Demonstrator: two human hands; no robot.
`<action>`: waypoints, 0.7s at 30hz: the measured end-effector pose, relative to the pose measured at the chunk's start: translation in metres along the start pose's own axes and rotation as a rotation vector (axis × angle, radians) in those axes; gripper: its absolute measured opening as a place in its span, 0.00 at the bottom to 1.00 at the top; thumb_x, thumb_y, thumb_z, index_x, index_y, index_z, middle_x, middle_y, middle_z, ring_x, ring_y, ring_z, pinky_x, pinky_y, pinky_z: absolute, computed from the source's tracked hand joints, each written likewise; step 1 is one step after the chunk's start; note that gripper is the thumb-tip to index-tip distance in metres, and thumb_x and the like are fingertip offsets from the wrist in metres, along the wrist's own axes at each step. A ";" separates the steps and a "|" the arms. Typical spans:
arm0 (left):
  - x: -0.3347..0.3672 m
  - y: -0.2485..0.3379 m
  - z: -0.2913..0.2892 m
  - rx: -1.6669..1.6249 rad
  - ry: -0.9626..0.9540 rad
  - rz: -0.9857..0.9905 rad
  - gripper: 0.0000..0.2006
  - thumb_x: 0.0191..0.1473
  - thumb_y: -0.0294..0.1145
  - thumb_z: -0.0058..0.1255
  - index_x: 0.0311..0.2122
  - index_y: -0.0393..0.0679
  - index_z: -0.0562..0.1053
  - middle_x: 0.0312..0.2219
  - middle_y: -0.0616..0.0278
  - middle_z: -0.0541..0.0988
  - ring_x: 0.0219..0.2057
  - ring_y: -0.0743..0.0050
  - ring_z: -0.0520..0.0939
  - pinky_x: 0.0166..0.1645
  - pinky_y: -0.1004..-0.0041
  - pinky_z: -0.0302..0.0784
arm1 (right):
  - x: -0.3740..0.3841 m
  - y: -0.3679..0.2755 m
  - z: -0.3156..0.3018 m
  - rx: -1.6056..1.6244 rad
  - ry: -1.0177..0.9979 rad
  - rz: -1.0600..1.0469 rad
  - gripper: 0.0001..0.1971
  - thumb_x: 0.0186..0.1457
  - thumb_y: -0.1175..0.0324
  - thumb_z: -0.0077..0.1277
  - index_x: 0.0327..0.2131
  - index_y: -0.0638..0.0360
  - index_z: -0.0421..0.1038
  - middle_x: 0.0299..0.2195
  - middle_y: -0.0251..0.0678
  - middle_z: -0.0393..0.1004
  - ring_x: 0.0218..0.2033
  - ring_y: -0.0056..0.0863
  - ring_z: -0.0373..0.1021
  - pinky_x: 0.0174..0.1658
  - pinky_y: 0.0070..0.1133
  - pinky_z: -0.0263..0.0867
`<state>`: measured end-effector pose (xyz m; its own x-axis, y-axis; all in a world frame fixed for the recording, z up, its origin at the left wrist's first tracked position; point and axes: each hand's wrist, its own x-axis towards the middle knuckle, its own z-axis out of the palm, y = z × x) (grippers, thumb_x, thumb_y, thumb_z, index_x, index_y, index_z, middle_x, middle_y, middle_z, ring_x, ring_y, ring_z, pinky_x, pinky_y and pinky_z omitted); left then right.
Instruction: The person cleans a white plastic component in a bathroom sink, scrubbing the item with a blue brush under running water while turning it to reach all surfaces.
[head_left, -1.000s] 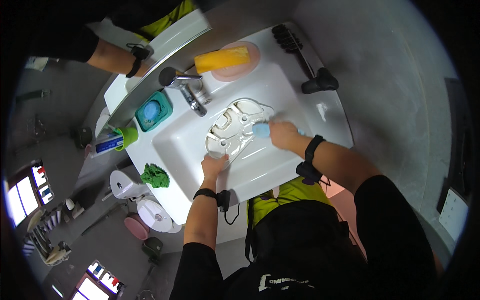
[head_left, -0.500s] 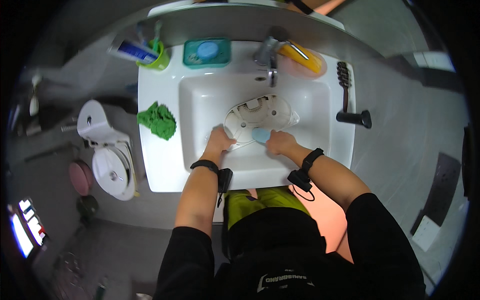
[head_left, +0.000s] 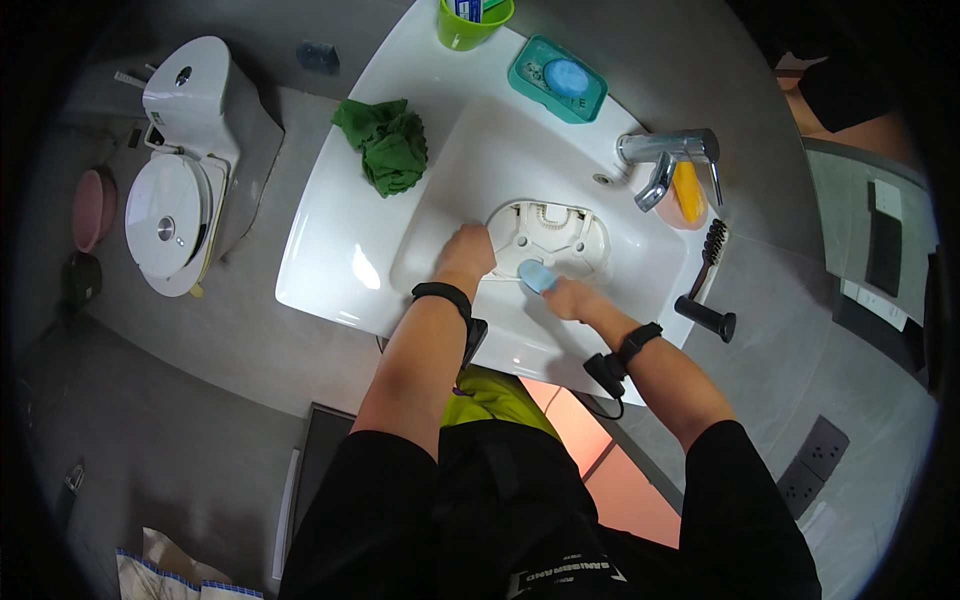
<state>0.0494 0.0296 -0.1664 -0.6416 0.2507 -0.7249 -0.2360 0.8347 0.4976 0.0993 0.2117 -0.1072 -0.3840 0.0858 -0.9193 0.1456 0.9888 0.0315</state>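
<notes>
Head view: my left hand [head_left: 468,250] is curled closed on the left end of a white plastic piece [head_left: 590,250], which lies in the sink basin [head_left: 440,170] with its hollow side up — the fingertips are hidden, so I can't tell how firm that hold is. My right hand [head_left: 570,298] is closed around a light blue scrubber [head_left: 536,275], its tip at the piece's near edge; whether it presses there or hovers just above, I can't tell. To scrub well, I should brace the piece with the left hand so it doesn't skid on the smooth basin, and work in short strokes along the rim. The round holes and ribbed curve probably trap grime — tilting the scrubber onto its edge should reach in better than a flat pass.
</notes>
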 end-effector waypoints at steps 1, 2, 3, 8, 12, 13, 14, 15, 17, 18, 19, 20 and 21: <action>-0.002 0.002 -0.003 -0.022 0.016 0.020 0.13 0.38 0.24 0.46 0.34 0.37 0.70 0.36 0.48 0.71 0.39 0.55 0.72 0.43 0.68 0.69 | 0.003 -0.004 0.000 0.045 -0.063 0.030 0.19 0.51 0.56 0.34 0.38 0.64 0.59 0.26 0.45 0.69 0.19 0.34 0.67 0.24 0.28 0.63; -0.002 0.003 -0.004 -0.034 0.022 0.033 0.14 0.37 0.24 0.48 0.34 0.37 0.70 0.36 0.49 0.71 0.40 0.55 0.72 0.43 0.68 0.69 | 0.015 -0.001 0.005 0.259 -0.249 0.050 0.19 0.51 0.54 0.34 0.36 0.63 0.59 0.21 0.41 0.65 0.16 0.30 0.63 0.20 0.27 0.61; -0.002 0.002 -0.005 -0.049 0.033 0.038 0.14 0.37 0.25 0.49 0.35 0.37 0.70 0.36 0.49 0.71 0.40 0.55 0.72 0.43 0.68 0.69 | 0.012 -0.008 0.004 0.380 -0.305 0.070 0.19 0.51 0.53 0.33 0.35 0.62 0.59 0.19 0.37 0.61 0.14 0.27 0.58 0.18 0.26 0.59; -0.002 -0.001 -0.006 -0.030 -0.027 0.053 0.17 0.33 0.28 0.55 0.34 0.37 0.70 0.36 0.49 0.71 0.40 0.56 0.72 0.43 0.68 0.69 | 0.003 0.004 -0.022 0.486 -0.365 0.169 0.19 0.51 0.53 0.34 0.33 0.61 0.59 0.14 0.33 0.58 0.11 0.24 0.56 0.14 0.25 0.57; -0.004 0.005 -0.007 -0.033 -0.015 0.063 0.17 0.33 0.28 0.55 0.34 0.37 0.70 0.36 0.49 0.71 0.40 0.55 0.72 0.42 0.69 0.69 | -0.004 0.031 -0.021 -0.179 0.090 -0.064 0.19 0.50 0.56 0.34 0.37 0.62 0.58 0.22 0.46 0.68 0.20 0.38 0.67 0.23 0.32 0.62; -0.004 0.004 -0.008 -0.024 -0.019 0.063 0.18 0.34 0.29 0.55 0.35 0.36 0.70 0.36 0.49 0.71 0.39 0.55 0.72 0.42 0.69 0.69 | -0.006 0.032 -0.018 -0.252 0.204 -0.090 0.19 0.50 0.56 0.34 0.38 0.62 0.58 0.24 0.48 0.69 0.23 0.40 0.68 0.25 0.33 0.62; -0.004 0.003 -0.008 -0.017 -0.024 0.064 0.18 0.34 0.29 0.55 0.35 0.36 0.69 0.36 0.49 0.71 0.39 0.55 0.72 0.42 0.68 0.69 | -0.008 0.032 -0.014 -0.326 0.319 -0.108 0.19 0.50 0.57 0.33 0.38 0.63 0.58 0.26 0.50 0.69 0.25 0.43 0.69 0.28 0.34 0.63; -0.003 0.001 -0.008 -0.010 -0.025 0.060 0.18 0.34 0.29 0.55 0.35 0.36 0.69 0.36 0.49 0.71 0.39 0.55 0.72 0.42 0.68 0.69 | -0.012 0.029 -0.011 -0.221 0.331 -0.064 0.19 0.49 0.57 0.34 0.38 0.64 0.59 0.27 0.52 0.69 0.29 0.44 0.67 0.32 0.34 0.62; -0.004 0.000 -0.006 -0.033 -0.054 0.045 0.18 0.33 0.30 0.56 0.34 0.36 0.70 0.36 0.48 0.71 0.39 0.55 0.72 0.43 0.68 0.69 | -0.012 0.029 0.007 -0.110 0.339 -0.026 0.19 0.49 0.57 0.35 0.37 0.65 0.59 0.29 0.53 0.69 0.33 0.46 0.66 0.37 0.34 0.60; -0.005 0.001 -0.006 -0.036 -0.063 0.041 0.18 0.33 0.30 0.56 0.34 0.36 0.70 0.36 0.48 0.71 0.39 0.55 0.72 0.43 0.68 0.69 | -0.007 0.033 0.028 -0.018 0.338 -0.051 0.19 0.50 0.59 0.34 0.39 0.65 0.58 0.30 0.54 0.68 0.32 0.46 0.67 0.36 0.34 0.61; -0.006 0.001 -0.005 -0.024 -0.027 0.065 0.18 0.33 0.31 0.57 0.34 0.35 0.70 0.36 0.47 0.70 0.39 0.54 0.72 0.43 0.68 0.68 | -0.003 0.029 0.032 0.054 0.297 -0.057 0.19 0.50 0.58 0.34 0.39 0.66 0.58 0.31 0.55 0.68 0.33 0.47 0.66 0.37 0.34 0.60; -0.007 0.001 -0.005 -0.012 -0.010 0.078 0.18 0.33 0.31 0.57 0.33 0.35 0.70 0.36 0.47 0.70 0.39 0.54 0.72 0.43 0.68 0.68 | 0.001 0.024 0.034 0.122 0.253 -0.063 0.20 0.51 0.58 0.34 0.39 0.66 0.58 0.31 0.55 0.67 0.34 0.48 0.65 0.38 0.34 0.59; -0.008 0.001 -0.005 -0.001 0.011 0.089 0.18 0.33 0.32 0.57 0.33 0.35 0.70 0.36 0.46 0.70 0.39 0.54 0.71 0.43 0.68 0.68 | 0.004 0.016 0.034 0.189 0.211 -0.068 0.20 0.51 0.58 0.34 0.40 0.67 0.59 0.32 0.56 0.67 0.35 0.49 0.64 0.39 0.34 0.59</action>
<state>0.0507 0.0258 -0.1581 -0.6678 0.3189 -0.6726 -0.1784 0.8087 0.5605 0.1315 0.2242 -0.1233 -0.5771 0.0629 -0.8143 0.2724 0.9548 -0.1192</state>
